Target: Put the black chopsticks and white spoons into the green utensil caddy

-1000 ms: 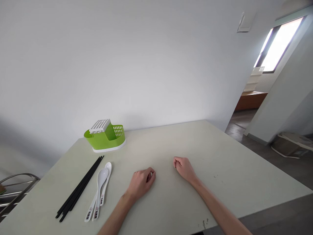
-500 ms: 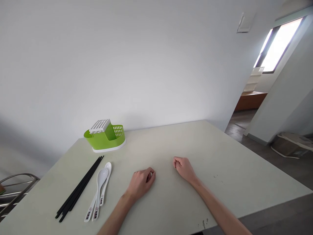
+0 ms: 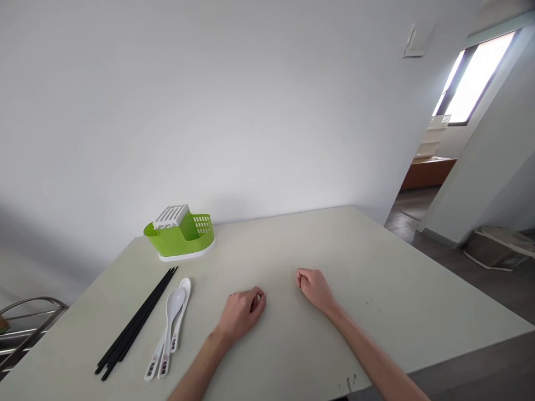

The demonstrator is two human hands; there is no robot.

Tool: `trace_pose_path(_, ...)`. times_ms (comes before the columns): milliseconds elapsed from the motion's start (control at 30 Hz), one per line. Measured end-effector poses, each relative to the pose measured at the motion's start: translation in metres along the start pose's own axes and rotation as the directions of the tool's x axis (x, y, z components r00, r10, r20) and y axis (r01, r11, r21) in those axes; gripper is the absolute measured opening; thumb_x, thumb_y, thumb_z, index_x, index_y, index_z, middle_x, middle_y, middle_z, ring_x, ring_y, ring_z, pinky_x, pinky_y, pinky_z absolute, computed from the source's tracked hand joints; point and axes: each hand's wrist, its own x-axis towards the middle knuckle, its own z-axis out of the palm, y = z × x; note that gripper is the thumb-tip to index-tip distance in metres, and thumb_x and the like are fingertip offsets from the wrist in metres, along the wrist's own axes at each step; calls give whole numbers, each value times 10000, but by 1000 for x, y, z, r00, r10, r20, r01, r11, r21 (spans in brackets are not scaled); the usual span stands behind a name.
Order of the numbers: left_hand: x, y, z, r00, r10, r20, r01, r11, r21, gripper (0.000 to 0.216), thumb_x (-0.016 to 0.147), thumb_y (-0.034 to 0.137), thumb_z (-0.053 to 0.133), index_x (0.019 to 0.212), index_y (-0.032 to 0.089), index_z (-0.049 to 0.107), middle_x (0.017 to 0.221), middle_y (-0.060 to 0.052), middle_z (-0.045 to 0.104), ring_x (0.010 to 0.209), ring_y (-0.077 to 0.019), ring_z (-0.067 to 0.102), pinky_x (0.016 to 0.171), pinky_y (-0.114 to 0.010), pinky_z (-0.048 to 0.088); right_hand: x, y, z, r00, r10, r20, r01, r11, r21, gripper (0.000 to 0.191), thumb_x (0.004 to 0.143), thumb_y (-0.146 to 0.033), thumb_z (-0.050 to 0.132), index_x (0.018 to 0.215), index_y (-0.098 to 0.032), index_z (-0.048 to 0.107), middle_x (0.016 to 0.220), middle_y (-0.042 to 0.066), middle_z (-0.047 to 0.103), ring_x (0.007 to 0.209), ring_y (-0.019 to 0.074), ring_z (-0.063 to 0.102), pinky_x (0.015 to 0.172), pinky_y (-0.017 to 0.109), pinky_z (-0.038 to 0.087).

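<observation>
My left hand [image 3: 241, 312] rests on the pale table [image 3: 376, 262] with its fingers curled into a loose fist, nothing in it. My right hand [image 3: 314, 288] lies a little to the right, also curled shut and empty. To the left of my left hand lie white spoons [image 3: 169, 326] side by side, and beside them a bundle of black chopsticks [image 3: 136, 322]. A green cutlery holder [image 3: 180, 232] with a white slotted insert stands at the table's far left, near the wall.
A metal rack [image 3: 25, 323] stands off the table's left edge. A white wall runs behind the table. At the right a doorway opens to a room with a window [image 3: 472, 78], and a flat cushion [image 3: 497, 248] lies on the floor.
</observation>
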Motion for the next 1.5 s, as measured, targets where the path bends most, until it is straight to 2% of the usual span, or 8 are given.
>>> trace_pose_path(1500,0,1,-3,1000,-4,13,4,1000,2,320,1046,391,392,905,242,638,650,25,623,567,-144,540,595,-272,346,1,9,4,1000,-16,-5,15,1000,-12,203,760,-164,379,596,-234,474,510,-36,465,492,137,382,540,256,260)
